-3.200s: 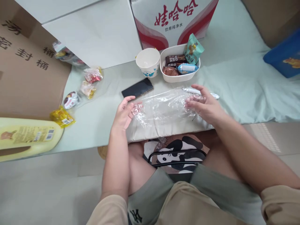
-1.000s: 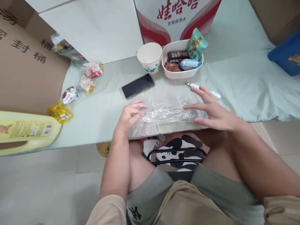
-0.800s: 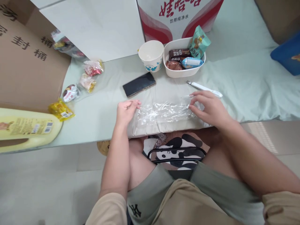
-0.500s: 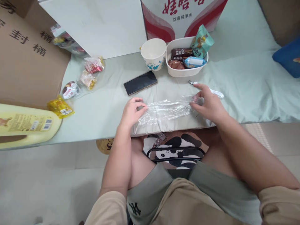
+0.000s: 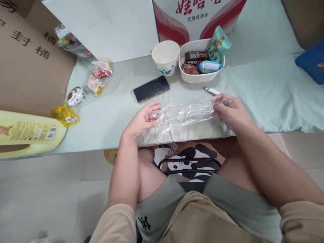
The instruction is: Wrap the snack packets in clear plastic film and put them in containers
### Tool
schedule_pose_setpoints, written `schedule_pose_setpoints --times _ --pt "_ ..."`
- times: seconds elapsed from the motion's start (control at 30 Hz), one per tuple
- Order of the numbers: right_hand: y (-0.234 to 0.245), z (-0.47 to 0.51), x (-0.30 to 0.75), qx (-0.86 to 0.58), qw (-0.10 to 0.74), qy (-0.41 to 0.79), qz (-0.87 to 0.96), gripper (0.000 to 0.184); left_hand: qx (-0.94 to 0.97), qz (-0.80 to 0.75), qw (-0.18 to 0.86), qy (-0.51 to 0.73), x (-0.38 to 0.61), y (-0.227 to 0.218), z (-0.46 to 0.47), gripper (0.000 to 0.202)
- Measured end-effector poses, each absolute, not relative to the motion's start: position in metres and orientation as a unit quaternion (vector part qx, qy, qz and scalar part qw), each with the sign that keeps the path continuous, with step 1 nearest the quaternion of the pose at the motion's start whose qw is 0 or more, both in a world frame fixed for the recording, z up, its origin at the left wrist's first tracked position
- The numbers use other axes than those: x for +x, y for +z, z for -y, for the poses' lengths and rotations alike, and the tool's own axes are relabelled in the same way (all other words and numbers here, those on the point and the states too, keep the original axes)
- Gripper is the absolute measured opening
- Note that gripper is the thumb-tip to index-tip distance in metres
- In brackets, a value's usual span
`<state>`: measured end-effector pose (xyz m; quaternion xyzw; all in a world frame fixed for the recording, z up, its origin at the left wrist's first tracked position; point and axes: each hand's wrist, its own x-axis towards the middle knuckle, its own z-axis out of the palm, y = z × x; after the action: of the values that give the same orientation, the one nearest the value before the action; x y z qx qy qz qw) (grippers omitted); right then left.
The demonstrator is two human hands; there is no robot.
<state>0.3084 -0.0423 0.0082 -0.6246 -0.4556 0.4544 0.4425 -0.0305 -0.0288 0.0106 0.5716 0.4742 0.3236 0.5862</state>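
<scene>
Pinching clear plastic film (image 5: 186, 113) is the right hand (image 5: 231, 113); loosely spread at the film's other end, the left hand (image 5: 142, 118); beyond them, a red-and-white carton (image 5: 195, 32) reads “饮用纯净水”; to their left, cardboard (image 5: 32, 74) shows “封桶”.

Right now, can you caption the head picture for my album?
Clear film between left hand and right hand, phone and cup behind.
</scene>
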Motion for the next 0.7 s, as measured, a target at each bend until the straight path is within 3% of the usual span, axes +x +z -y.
schedule_pose_setpoints --times 0.23,0.4,0.57,0.7 --pt "0.007 0.041 0.309 -0.614 0.463 0.488 0.412 0.016 0.519 -0.534 0.448 0.495 -0.022 0.003 0.022 0.025" --pt "0.007 0.04 0.308 -0.615 0.468 0.499 0.391 0.016 0.599 -0.497 0.419 0.468 -0.017 -0.002 0.023 0.043" --pt "0.007 0.039 0.306 -0.624 0.467 0.499 0.378 0.019 0.619 -0.505 0.404 0.444 -0.013 -0.004 0.021 0.018" --pt "0.007 0.039 0.305 -0.618 0.46 0.507 0.386 0.02 0.528 -0.548 0.392 0.516 -0.01 0.0 0.018 0.018"
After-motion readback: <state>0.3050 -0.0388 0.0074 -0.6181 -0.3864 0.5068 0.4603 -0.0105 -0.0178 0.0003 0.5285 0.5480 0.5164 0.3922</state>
